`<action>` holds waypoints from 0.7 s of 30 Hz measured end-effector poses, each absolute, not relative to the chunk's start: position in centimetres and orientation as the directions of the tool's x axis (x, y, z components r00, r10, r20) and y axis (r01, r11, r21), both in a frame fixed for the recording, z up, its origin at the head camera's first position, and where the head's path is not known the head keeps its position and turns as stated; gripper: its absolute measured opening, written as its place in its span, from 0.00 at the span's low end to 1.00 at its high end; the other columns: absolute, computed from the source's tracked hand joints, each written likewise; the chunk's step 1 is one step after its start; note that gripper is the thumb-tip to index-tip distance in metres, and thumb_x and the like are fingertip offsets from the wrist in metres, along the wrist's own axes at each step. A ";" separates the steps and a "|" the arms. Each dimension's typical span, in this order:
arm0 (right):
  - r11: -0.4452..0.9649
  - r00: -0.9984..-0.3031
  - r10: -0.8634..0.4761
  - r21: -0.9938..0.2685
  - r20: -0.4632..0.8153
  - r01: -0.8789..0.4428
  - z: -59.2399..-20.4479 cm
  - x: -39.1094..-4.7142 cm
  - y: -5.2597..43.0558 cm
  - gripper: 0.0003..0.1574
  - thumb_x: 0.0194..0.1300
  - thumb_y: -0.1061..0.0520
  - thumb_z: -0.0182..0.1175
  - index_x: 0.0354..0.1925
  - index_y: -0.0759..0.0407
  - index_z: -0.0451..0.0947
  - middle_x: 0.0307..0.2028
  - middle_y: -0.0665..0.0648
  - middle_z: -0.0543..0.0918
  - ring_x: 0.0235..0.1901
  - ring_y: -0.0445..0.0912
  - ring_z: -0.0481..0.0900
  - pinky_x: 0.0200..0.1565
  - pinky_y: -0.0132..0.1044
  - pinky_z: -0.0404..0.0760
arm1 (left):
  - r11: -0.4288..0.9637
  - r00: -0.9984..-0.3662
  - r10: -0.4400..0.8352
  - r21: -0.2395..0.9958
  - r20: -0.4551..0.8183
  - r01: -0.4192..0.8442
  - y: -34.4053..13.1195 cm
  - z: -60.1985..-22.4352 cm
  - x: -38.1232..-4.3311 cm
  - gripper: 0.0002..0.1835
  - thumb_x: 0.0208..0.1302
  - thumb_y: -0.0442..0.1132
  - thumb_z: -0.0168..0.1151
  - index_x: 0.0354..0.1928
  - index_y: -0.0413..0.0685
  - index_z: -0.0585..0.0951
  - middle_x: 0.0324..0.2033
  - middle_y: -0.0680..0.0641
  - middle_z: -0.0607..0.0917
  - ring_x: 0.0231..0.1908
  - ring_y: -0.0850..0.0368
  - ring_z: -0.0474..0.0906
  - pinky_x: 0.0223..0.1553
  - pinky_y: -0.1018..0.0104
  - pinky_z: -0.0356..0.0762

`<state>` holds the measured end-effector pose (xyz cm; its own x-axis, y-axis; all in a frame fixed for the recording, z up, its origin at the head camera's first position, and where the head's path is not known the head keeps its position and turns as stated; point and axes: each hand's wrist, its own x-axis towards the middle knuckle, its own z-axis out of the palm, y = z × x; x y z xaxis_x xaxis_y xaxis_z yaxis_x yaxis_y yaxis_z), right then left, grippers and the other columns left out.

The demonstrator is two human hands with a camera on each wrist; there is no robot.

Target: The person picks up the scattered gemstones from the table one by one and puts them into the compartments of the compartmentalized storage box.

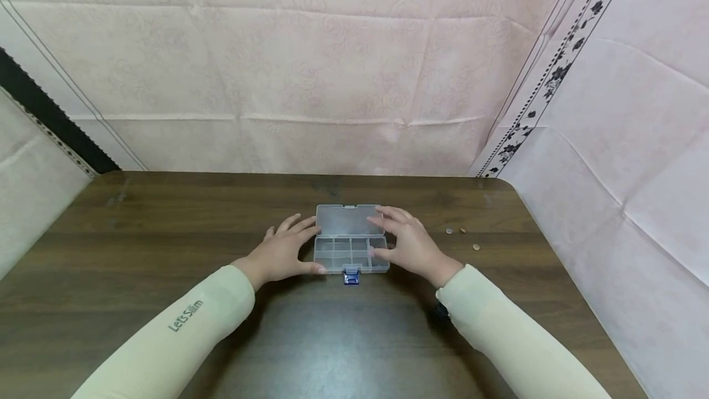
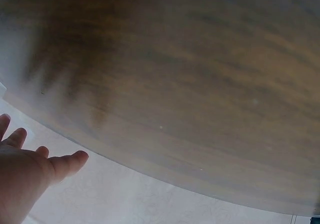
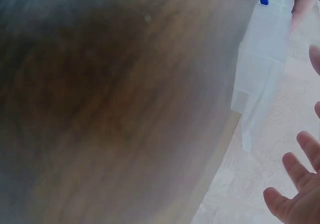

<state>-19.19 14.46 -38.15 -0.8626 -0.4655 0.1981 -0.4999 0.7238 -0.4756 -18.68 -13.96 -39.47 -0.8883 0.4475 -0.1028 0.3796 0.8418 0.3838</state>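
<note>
A clear plastic compartment box (image 1: 343,253) stands on the table with its lid (image 1: 340,220) laid back and a blue latch (image 1: 351,277) at the front. My left hand (image 1: 279,253) is at its left side, fingers spread, the thumb by the front left corner. Over the right side reaches my right hand (image 1: 412,245), its fingers spread and relaxed. From the right wrist view, the right hand (image 3: 300,194) appears apart from the box (image 3: 262,49) and holds nothing. In the left wrist view the left hand (image 2: 30,171) shows extended fingers with nothing in them.
Several small round pieces, too small to identify, lie right of the right hand: a pale one (image 1: 449,231), a brownish one (image 1: 462,230) and a tan one (image 1: 476,247). The brown wooden table (image 1: 183,226) ends at a patterned cloth backdrop (image 1: 332,79), with cloth along both sides.
</note>
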 end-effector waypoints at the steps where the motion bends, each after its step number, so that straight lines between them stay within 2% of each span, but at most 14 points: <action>1: 0.727 -0.863 -0.467 -0.472 0.195 -0.500 -38.1 -19.1 14.5 0.42 0.54 0.47 0.73 0.65 0.51 0.72 0.69 0.55 0.65 0.70 0.54 0.59 0.66 0.62 0.54 | 0.842 -0.888 0.447 0.384 -0.105 0.379 -14.0 -39.5 -18.6 0.53 0.49 0.72 0.63 0.73 0.52 0.63 0.74 0.49 0.55 0.74 0.43 0.41 0.62 0.26 0.44; 6: 0.731 -0.861 -0.471 -0.460 0.193 -0.503 -37.6 -18.6 15.0 0.46 0.52 0.45 0.74 0.67 0.49 0.70 0.71 0.55 0.63 0.72 0.54 0.54 0.67 0.63 0.50 | 0.844 -0.890 0.443 0.385 -0.105 0.375 -14.0 -39.6 -18.6 0.53 0.48 0.72 0.63 0.72 0.52 0.63 0.74 0.48 0.56 0.74 0.43 0.41 0.62 0.26 0.44; 17: 0.724 -0.847 -0.469 -0.441 0.248 -0.530 -37.0 -17.7 16.9 0.45 0.52 0.46 0.74 0.66 0.53 0.71 0.70 0.56 0.64 0.71 0.54 0.56 0.67 0.61 0.52 | 0.845 -0.892 0.441 0.381 -0.099 0.376 -14.0 -39.7 -18.6 0.53 0.48 0.73 0.63 0.72 0.51 0.64 0.74 0.48 0.56 0.74 0.42 0.42 0.62 0.26 0.45; 21: 0.730 -0.853 -0.458 -0.442 0.250 -0.521 -37.0 -17.4 17.6 0.45 0.52 0.47 0.74 0.66 0.54 0.71 0.70 0.56 0.64 0.70 0.55 0.59 0.65 0.64 0.53 | 0.845 -0.891 0.443 0.375 -0.094 0.381 -14.0 -39.7 -18.8 0.54 0.47 0.74 0.63 0.72 0.51 0.64 0.74 0.48 0.56 0.74 0.42 0.42 0.62 0.26 0.45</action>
<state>-17.40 17.64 -37.01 -0.8533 -0.4577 0.2499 -0.5211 0.7301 -0.4421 -18.77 -13.97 -39.68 -0.8913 0.4435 -0.0941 0.3808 0.8450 0.3753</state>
